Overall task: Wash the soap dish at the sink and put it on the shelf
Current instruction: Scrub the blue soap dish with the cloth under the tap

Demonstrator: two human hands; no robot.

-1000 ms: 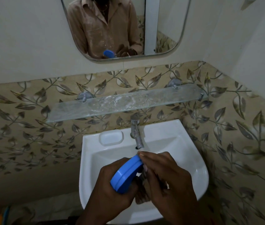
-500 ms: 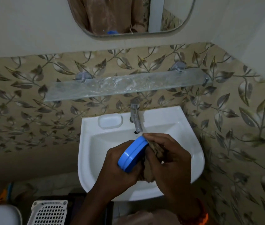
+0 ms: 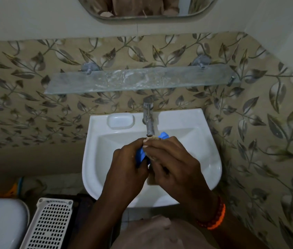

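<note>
Head view, single frame, noted near to far. At the lower edge of the frame a tan shirt front is seen, with an orange bead bracelet [image 3: 215, 219] on the right wrist. A white perforated basket [image 3: 49, 225] stands at lower left.

Centre frame: both hands are held over the white basin [image 3: 208, 155]. The left hand [image 3: 124, 169] is closed around the blue soap dish [image 3: 141, 155]; only two small parts of the dish are visible, one between the hands and one tip at [image 3: 163, 136] past the fingertips. The right hand [image 3: 174, 168] is folded over the dish, fingers curled against it. A pale tan item is pinched at the right fingertips; whether it is a scrubber cannot be told. The dish is thus held in both hands above the bowl, just below the tap [image 3: 149, 121] spout. Running water cannot be made out.

Further up: a moulded soap recess [image 3: 120, 120] in the basin deck, left of the tap. Above, the frosted glass shelf [image 3: 142, 80] is mounted on the leaf-patterned tiles, with whitish streaks on its surface. The mirror [image 3: 147, 8] is at the top edge.

Risks judged:
- A wet, soapy dish may slip into the basin if grip is loosened during scrubbing.
- The spout sits close to the knuckles; a knock is possible.
- The dish may slide on the smooth glass shelf if set down wet near the edge.
</note>
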